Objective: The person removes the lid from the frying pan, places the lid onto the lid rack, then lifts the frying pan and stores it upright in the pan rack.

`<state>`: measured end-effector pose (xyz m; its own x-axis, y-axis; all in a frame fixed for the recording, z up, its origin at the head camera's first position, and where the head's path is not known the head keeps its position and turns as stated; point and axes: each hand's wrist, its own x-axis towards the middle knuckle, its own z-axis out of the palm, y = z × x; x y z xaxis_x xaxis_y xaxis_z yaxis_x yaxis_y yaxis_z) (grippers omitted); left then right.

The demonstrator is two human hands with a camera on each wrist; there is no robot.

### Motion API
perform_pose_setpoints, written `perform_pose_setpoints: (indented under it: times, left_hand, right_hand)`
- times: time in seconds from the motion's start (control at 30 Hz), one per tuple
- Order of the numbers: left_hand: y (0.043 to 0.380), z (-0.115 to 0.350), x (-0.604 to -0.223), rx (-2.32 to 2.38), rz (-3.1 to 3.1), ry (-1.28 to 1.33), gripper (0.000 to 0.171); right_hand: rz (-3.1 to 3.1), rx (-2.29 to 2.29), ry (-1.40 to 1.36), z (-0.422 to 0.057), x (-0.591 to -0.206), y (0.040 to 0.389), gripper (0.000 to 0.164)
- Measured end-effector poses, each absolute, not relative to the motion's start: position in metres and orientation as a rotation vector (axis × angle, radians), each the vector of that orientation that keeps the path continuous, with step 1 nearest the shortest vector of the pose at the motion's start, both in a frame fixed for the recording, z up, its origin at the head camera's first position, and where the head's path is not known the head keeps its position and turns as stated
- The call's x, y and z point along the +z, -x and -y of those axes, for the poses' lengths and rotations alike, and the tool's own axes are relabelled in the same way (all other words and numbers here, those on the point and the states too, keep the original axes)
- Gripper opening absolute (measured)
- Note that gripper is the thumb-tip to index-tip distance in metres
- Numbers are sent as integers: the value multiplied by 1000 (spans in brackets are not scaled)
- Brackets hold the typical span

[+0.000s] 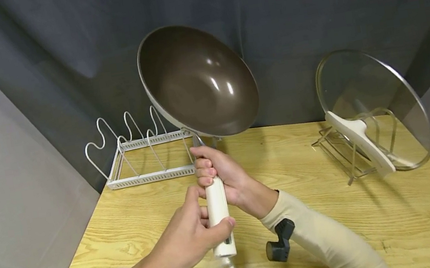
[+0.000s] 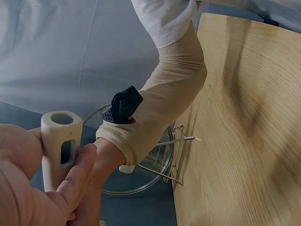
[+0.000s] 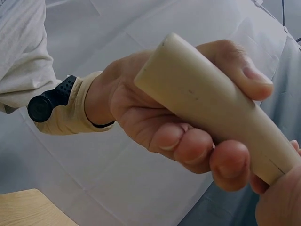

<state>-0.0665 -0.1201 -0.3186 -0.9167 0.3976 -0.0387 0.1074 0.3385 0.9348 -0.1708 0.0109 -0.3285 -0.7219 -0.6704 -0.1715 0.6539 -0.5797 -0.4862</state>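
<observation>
A wok [image 1: 199, 85] with a brown inside and a pale outer wall is held up over the table, its inside tilted toward the head camera. My right hand [image 1: 225, 170] grips its cream handle [image 1: 216, 204] close to the pan. Lower down, my left hand [image 1: 184, 235] holds the handle near its end, thumb on one side and curled fingers on the other. In the right wrist view those left fingers [image 3: 230, 165] wrap under the handle [image 3: 207, 101]. The left wrist view shows the slotted handle end [image 2: 61, 120] beside my left palm.
A white wire pan rack [image 1: 152, 177] stands at the back left, its right end partly hidden by the wok and right hand. At the right, a glass lid [image 1: 366, 77] with a cream grip leans in a wire stand [image 1: 352, 159]. Dark curtain [image 1: 278, 25] closes off the back.
</observation>
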Motion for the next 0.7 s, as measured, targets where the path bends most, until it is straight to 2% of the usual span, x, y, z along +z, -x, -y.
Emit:
perform_pose_setpoints:
  times: [0.7]
  left_hand:
    - [63, 127, -315, 1500, -2584, -411, 45]
  right_hand:
    - [-539, -2175, 238, 8, -323, 182, 50]
